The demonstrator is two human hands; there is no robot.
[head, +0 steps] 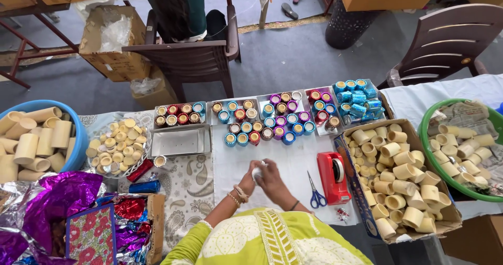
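We find both hands together over the white table cloth [293, 165], at the near edge by the body. The left hand [247, 182] and right hand [272, 177] close jointly around 1 small white piece [258, 169], mostly hidden, kind indeterminate. Blue-handled scissors [316, 194] lie just right of the right hand, beside a red tape dispenser [333, 177]. Foil-wrapped rings [262, 124] sit in rows beyond.
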